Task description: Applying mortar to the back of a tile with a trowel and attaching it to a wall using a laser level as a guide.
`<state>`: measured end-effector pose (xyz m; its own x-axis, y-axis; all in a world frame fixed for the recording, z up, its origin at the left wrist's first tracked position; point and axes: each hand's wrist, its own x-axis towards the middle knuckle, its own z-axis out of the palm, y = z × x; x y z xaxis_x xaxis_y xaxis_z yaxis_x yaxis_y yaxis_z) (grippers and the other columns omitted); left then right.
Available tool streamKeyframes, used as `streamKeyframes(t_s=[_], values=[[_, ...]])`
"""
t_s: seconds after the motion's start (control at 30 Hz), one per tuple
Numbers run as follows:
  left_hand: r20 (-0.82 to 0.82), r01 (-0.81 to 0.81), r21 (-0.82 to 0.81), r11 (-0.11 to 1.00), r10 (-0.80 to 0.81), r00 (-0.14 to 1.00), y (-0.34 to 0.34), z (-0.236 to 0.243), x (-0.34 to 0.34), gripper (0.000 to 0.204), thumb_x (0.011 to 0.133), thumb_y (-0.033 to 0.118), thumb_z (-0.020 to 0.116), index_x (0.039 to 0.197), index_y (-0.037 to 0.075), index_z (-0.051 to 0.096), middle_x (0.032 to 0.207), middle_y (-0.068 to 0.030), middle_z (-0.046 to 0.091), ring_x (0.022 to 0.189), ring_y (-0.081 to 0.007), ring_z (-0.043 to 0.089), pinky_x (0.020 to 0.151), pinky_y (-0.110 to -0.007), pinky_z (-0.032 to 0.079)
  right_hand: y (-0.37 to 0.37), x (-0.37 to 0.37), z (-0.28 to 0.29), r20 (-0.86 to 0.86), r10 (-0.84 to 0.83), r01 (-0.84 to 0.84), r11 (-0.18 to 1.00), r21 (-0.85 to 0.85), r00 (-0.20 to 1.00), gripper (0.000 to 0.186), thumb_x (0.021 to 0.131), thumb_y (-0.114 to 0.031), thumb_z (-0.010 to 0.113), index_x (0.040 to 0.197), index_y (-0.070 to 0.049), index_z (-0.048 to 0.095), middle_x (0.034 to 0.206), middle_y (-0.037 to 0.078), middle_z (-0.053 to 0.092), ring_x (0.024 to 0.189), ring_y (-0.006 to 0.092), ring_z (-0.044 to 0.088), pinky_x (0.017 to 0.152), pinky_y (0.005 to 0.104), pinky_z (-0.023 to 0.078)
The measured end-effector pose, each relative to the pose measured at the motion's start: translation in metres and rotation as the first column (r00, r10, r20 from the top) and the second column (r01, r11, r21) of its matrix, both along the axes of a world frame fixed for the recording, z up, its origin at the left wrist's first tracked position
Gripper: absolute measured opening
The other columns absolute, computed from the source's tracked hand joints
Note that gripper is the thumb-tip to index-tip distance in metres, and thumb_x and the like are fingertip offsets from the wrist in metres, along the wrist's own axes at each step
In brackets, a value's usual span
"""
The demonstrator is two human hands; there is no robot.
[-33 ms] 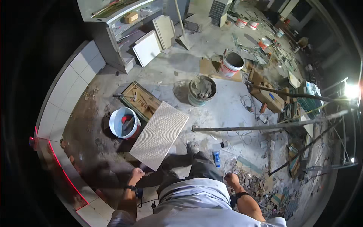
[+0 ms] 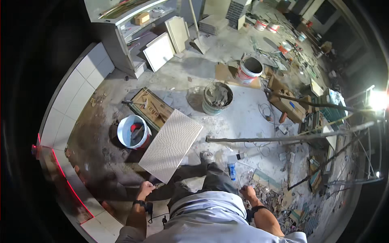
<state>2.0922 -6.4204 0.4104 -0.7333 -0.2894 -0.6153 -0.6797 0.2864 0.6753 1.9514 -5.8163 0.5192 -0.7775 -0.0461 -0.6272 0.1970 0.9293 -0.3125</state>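
The fingers (image 2: pixel 146 187) of the left hand (image 2: pixel 144 189) are curled shut close to the near corner of the large white tile (image 2: pixel 172 145); whether they actually pinch that corner or only touch it is too small to tell. The right hand (image 2: pixel 246 191) hangs loosely curled over the rubble beside the person's knee, holding nothing that shows.

The tile lies flat on the floor (image 2: pixel 243 117) just ahead of the person's shoe (image 2: pixel 206 156), its combed, ridged face up, one long side running toward the white bucket (image 2: pixel 133 131) with a red tool inside. A wooden board (image 2: pixel 150 106) with a hammer on it lies beyond, and a mortar bucket (image 2: pixel 217 97) stands further out.

Judging from this, the step in hand is lifting the tile by its near corner. To do it well, the person would want a firm pinch under the edge, not on the ridged face, and a second hand brought in along the opposite side before the tile leaves the floor, since a slab this broad will flex or swing from one corner. Keeping it level and clear of the white bucket and the blue bottle (image 2: pixel 231 170) should spare the combed surface.
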Motion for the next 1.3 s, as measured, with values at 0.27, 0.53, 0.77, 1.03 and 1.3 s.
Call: streamKeyframes(t_s=[0.27, 0.53, 0.77, 1.03, 1.3], values=[[0.122, -0.068, -0.006, 0.998, 0.068, 0.990, 0.062, 0.025, 0.030, 0.030, 0.074, 0.027, 0.072, 0.079, -0.002, 0.065, 0.067, -0.0117, 0.065, 0.057, -0.0178, 0.062, 0.050, -0.033, 0.049, -0.008, -0.178, -0.045, 0.021, 0.256, -0.252, 0.959, -0.130, 0.966, 0.035, 0.082, -0.039, 0.060, 0.084, -0.004, 0.065, 0.072, 0.015, 0.066, 0.067, 0.0270, 0.066, 0.063, 0.0378, 0.051], [0.247, -0.490, 0.137, 0.861, 0.449, 0.859, 0.133, 0.082, 0.001, 0.024, 0.079, 0.015, 0.066, 0.087, -0.008, 0.065, 0.072, -0.0155, 0.066, 0.064, -0.0193, 0.065, 0.059, -0.036, 0.056, -0.002, -0.334, -0.039, -0.219, 0.360, -0.368, 0.930, 0.004, 0.907, 0.034, 0.078, -0.039, 0.063, 0.089, -0.007, 0.066, 0.076, 0.014, 0.067, 0.072, 0.0289, 0.065, 0.066, 0.0411, 0.050], [0.090, -0.411, 0.358, 0.838, 0.408, 0.909, 0.148, 0.045, 0.004, 0.020, 0.077, 0.019, 0.062, 0.080, 0.000, 0.068, 0.071, -0.0149, 0.065, 0.062, -0.0223, 0.062, 0.063, -0.040, 0.053, -0.031, -0.348, -0.007, -0.164, 0.381, -0.400, 0.910, -0.106, 0.910, 0.030, 0.078, -0.034, 0.061, 0.091, -0.007, 0.065, 0.081, 0.016, 0.066, 0.080, 0.0318, 0.064, 0.071, 0.0422, 0.049], [0.065, -0.192, 0.112, 0.975, 0.186, 0.980, 0.179, -0.063, 0.024, 0.019, 0.061, 0.021, 0.072, 0.073, 0.006, 0.071, 0.073, -0.0102, 0.068, 0.071, -0.0219, 0.066, 0.068, -0.035, 0.053, -0.031, -0.302, 0.019, -0.181, 0.633, -0.613, 0.774, 0.157, 0.753, 0.023, 0.075, -0.023, 0.061, 0.093, -0.009, 0.060, 0.086, 0.018, 0.065, 0.084, 0.0382, 0.062, 0.070, 0.0472, 0.050], [-0.304, -0.247, -0.012, 0.969, 0.232, 0.924, 0.207, -0.072, -0.018, 0.032, 0.066, 0.025, 0.073, 0.091, 0.008, 0.064, 0.082, -0.0102, 0.065, 0.073, -0.0249, 0.060, 0.065, -0.039, 0.049, 0.064, -0.366, -0.007, -0.043, 0.627, -0.625, 0.766, -0.147, 0.778, 0.028, 0.082, -0.025, 0.055, 0.104, -0.008, 0.058, 0.083, 0.010, 0.063, 0.067, 0.0212, 0.056, 0.057, 0.0312, 0.044]])
